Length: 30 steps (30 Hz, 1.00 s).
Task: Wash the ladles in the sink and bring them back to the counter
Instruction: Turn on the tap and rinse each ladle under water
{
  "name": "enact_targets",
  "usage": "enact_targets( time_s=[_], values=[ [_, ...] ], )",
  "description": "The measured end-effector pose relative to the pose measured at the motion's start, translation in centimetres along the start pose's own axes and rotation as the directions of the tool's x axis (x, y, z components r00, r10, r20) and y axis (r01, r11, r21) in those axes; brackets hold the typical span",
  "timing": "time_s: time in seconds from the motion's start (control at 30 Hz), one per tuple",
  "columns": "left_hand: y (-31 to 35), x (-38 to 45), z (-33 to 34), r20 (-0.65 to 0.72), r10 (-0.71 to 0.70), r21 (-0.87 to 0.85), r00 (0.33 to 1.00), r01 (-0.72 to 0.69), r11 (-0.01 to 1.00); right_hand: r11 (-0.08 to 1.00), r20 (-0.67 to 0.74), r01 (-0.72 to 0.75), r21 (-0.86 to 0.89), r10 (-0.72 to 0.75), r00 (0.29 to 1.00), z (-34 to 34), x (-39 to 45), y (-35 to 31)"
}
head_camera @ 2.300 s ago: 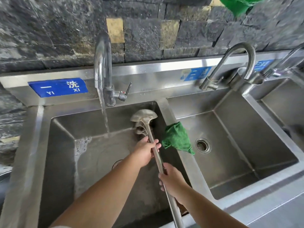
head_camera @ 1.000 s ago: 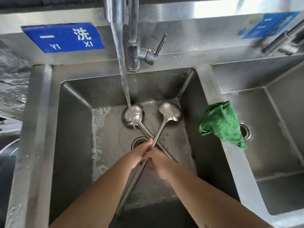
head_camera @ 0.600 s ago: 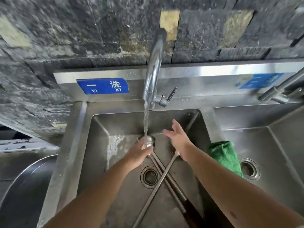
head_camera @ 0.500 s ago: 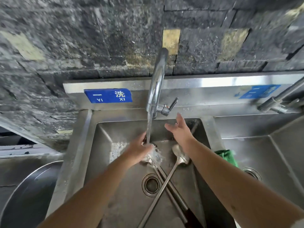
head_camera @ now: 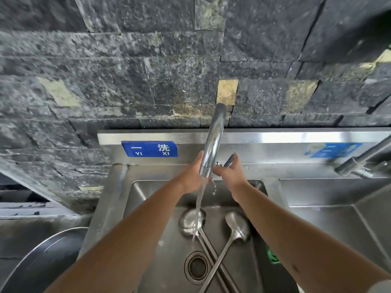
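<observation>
Both of your hands are up at the faucet (head_camera: 213,142) and neither holds a ladle. Your left hand (head_camera: 193,174) sits just left of the spout with its fingers loose; whether it grips the spout, I cannot tell. Your right hand (head_camera: 229,172) reaches the lever (head_camera: 229,160) just right of the spout, fingers curled near it; a firm hold is unclear. Water runs from the spout onto the left ladle (head_camera: 191,222). The right ladle (head_camera: 237,226) lies beside it below the faucet, handles crossed by the drain (head_camera: 196,267) in the sink (head_camera: 137,199). You seem to be adjusting the flow mid-wash. Next, likely pick up each ladle and rinse. Count: two ladles, one drain.
</observation>
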State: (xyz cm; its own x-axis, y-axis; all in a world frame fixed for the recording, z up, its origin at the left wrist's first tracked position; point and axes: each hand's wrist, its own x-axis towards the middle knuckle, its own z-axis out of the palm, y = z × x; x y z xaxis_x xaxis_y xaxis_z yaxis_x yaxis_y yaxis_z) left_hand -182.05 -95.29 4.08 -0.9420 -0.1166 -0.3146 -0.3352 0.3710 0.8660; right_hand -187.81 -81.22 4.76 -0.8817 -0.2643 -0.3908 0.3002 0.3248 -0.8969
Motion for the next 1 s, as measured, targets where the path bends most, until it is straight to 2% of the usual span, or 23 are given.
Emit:
enact_targets(
  time_s=[0.07,0.17,0.37,0.53,0.73,0.8,0.9,1.0],
  values=[
    [-1.6,1.5,-0.4,0.024,-0.042,0.046,0.999,0.041,0.998,0.999,-0.007,0.001,-0.040,-0.002,1.000,-0.1,0.4,0.1],
    [-0.1,0.8,-1.2,0.042,-0.090,0.203,0.995,0.080,0.976,0.996,-0.026,0.022,-0.088,-0.025,0.999,0.0,0.7,0.2],
    [-1.0,1.5,-1.8,0.082,-0.113,0.241,0.990,0.090,0.966,0.987,-0.061,0.070,-0.142,-0.079,0.995,0.8,0.5,0.5],
    [1.8,-1.0,-2.0,0.062,-0.166,0.258,0.984,0.145,0.955,0.982,-0.010,0.085,-0.168,-0.088,0.996,0.8,0.2,0.2],
    [2.3,-1.3,-2.4,0.068,-0.157,0.364,0.985,0.122,0.923,0.964,0.131,0.078,-0.255,-0.045,0.990,-1.3,0.9,0.3],
    [2.5,-1.4,-2.2,0.067,-0.173,0.384,0.983,0.135,0.913,0.933,0.153,0.089,-0.350,-0.037,0.988,-2.0,1.0,0.1],
    [2.6,-1.4,-2.2,0.040,-0.216,0.384,0.976,0.185,0.905,0.824,0.180,0.143,-0.548,-0.051,0.982,-2.5,0.8,0.1],
    [2.9,-1.3,-2.1,0.013,-0.219,0.355,0.976,0.200,0.913,0.796,0.196,0.153,-0.585,-0.044,0.980,-2.9,0.5,-0.2]
  ],
)
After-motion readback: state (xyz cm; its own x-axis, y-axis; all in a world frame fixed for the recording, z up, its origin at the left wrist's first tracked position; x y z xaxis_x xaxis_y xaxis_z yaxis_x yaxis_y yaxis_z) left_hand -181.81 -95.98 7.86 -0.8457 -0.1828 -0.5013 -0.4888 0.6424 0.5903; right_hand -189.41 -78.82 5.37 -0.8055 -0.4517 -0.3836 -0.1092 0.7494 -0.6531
